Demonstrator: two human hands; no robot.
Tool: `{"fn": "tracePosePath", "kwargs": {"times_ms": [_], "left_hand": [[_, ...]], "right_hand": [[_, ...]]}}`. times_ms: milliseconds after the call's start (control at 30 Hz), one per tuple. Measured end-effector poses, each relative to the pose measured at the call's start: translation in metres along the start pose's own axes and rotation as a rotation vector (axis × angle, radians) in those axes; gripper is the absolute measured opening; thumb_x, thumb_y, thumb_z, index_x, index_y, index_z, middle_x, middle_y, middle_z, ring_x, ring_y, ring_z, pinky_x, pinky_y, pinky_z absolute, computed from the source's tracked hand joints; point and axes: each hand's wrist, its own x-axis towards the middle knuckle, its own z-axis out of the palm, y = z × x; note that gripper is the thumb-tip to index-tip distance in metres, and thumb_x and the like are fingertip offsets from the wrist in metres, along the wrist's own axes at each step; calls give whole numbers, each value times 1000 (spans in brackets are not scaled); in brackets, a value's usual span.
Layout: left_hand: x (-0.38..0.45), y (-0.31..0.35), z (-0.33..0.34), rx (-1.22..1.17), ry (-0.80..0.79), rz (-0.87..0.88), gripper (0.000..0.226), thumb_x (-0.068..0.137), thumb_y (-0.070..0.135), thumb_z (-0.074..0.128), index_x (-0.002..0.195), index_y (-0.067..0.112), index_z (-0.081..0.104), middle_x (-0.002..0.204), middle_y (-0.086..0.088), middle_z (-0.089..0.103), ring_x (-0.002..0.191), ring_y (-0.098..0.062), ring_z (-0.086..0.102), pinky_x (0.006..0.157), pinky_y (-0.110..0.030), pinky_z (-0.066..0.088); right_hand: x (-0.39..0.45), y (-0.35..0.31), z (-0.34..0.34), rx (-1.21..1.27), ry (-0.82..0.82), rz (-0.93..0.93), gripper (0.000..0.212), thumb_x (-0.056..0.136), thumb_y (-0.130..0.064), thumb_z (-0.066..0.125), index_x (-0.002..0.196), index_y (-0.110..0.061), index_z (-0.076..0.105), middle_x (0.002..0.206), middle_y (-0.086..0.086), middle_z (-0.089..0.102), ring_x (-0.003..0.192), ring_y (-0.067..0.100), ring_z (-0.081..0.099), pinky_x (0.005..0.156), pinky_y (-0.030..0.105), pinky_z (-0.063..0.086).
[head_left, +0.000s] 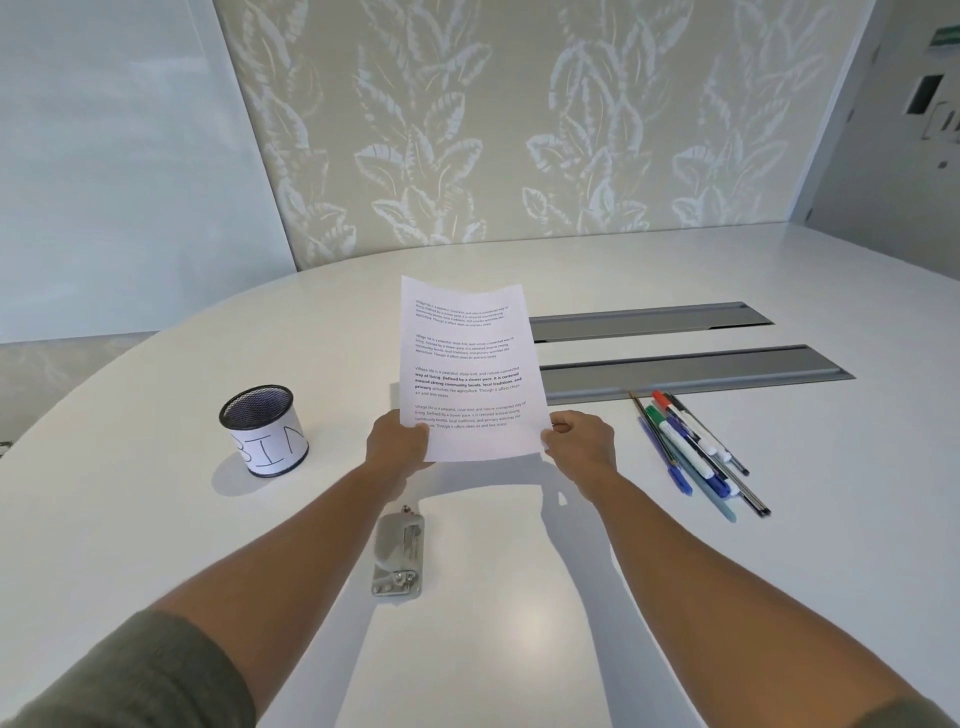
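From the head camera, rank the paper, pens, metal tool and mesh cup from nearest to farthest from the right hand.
1. The paper, pinched by the right hand itself.
2. The pens, just to its right.
3. The metal tool, nearer the body, leftward.
4. The mesh cup, far left.

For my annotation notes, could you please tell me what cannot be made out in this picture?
Head view:
print on the sheet too small to read fully;
fingers of the left hand hidden behind the sheet;
contents of the mesh cup hidden by its wall;
pens overlap, count unclear.
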Motion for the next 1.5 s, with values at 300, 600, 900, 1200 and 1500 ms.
{"fn": "tracePosePath", "kwargs": {"times_ms": [300, 600, 900, 1200, 1500], "left_hand": [[43, 0, 1, 21, 10, -82, 35, 89, 1, 46, 113, 16, 67, 114, -4, 69, 99, -30, 69, 64, -28, 60], [70, -18, 2, 168, 103, -114, 43, 84, 5, 45, 121, 9, 67, 118, -11, 68, 103, -35, 64, 92, -46, 58], [71, -18, -4, 181, 125, -146, 44, 84, 4, 44, 123, 5, 65, 121, -12, 67, 104, -37, 65, 90, -46, 59], [75, -20, -12, 165, 138, -159, 38, 80, 5, 47, 112, 5, 68, 115, -11, 69, 100, -37, 68, 88, -45, 60], [76, -23, -15, 245, 183, -156, 12, 74, 9, 51, 78, 10, 62, 79, -6, 64, 68, -27, 59, 54, -23, 40]], "right_hand": [[32, -6, 25, -52, -29, -12, 25, 79, -5, 57, 88, -17, 77, 86, 1, 74, 84, 25, 67, 75, 35, 59], [49, -1, 46, -86, -66, 32, 21, 79, -3, 56, 86, -10, 75, 91, 10, 74, 69, 23, 62, 63, 40, 62], [52, 5, 60, -142, -82, 49, 19, 74, -3, 54, 84, 10, 64, 85, 32, 56, 67, 19, 36, 60, 28, 40], [48, 0, 65, -184, -121, 9, 18, 73, -3, 52, 63, -9, 39, 70, 9, 33, 65, 21, 29, 59, 28, 25], [47, 4, 65, -183, -95, 11, 38, 74, -8, 54, 61, -20, 21, 63, 0, 22, 66, 22, 24, 57, 28, 20]]}}
